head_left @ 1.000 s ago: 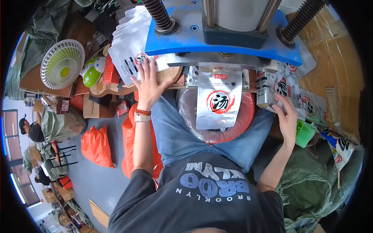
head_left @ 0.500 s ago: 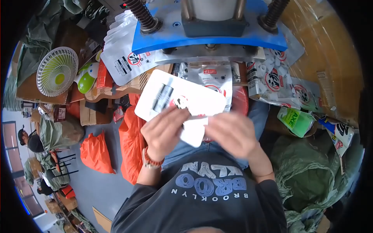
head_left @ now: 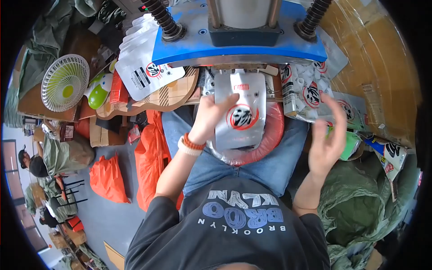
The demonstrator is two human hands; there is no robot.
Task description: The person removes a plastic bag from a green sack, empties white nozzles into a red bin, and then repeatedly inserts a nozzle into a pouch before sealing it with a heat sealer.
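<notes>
Fan (head_left: 65,82) blades are sitting at the far left edge of the workbench (head_left: 173,92), with a green and white toy-like thing (head_left: 100,90) lying just beside them. Next along, a stack of white pouches (head_left: 146,67) is lying on the bench's left part, partly under the blue press plate (head_left: 238,47) of the machine. Below the bench edge, orange bags (head_left: 150,157) are sitting on the floor beside my left leg.

I am pinching the left edge of a silver pouch (head_left: 240,114) with my left hand (head_left: 211,114), fingers closed on it, a beaded band on the wrist. The pouch is hanging upright at the middle of the bench's front edge, its top tucked up under the blue plate, its red circle mark facing me. Its lower half is hanging over the red ring (head_left: 270,135) wrapped in clear film that is resting on my lap.

My right hand (head_left: 326,137) is hovering in the air with fingers spread wide, holding nothing. It is hanging just in front of a pile of more printed pouches (head_left: 308,92) crowding the bench's right part. A green packet (head_left: 348,144) is showing just behind that hand, and a heap of green sacking (head_left: 360,207) is lying at the lower right.
</notes>
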